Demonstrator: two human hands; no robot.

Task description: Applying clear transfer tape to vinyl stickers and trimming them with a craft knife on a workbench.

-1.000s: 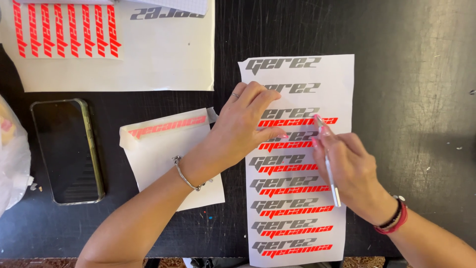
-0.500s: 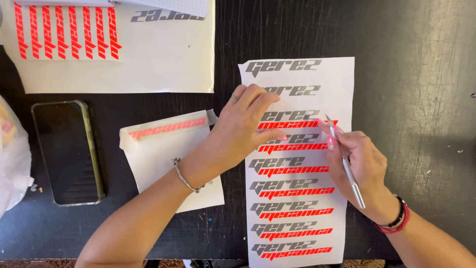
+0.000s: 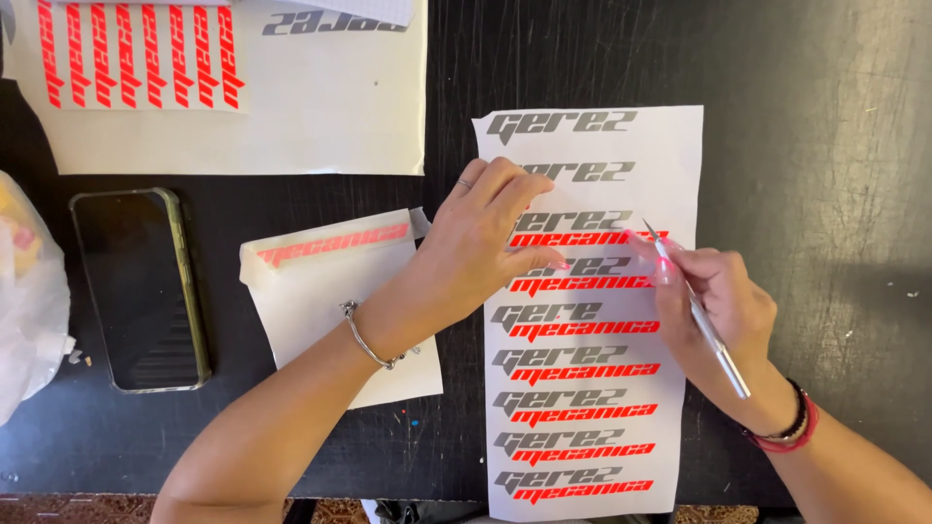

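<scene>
On the long white decal sheet (image 3: 592,320), the right hand (image 3: 718,311) is closed around a slim silver craft knife (image 3: 701,320), fingers pinched together on its shaft, the blade tip pointing up and left at the sheet's right edge beside the third row of lettering. A small piece of orange-red vinyl (image 3: 649,238) sits at the fingertips by the blade (whether it is lifted or still stuck down I cannot tell). The left hand (image 3: 485,243) lies flat on the sheet, fingers spread apart and pressing the paper down just left of the knife, thumb stretched toward the fourth row; it grips nothing. A thin bracelet (image 3: 367,338) circles that wrist, and red and dark bands (image 3: 788,432) the right one. The sheet carries stacked grey and orange-red lettering and lies upright on a black table (image 3: 815,175). Left of it lies a smaller white sheet (image 3: 330,291) with one orange strip, then a dark phone (image 3: 141,286). Top left is a larger white sheet (image 3: 320,116) bearing orange strips, and a clear plastic bag (image 3: 24,301) sits at the left edge.
</scene>
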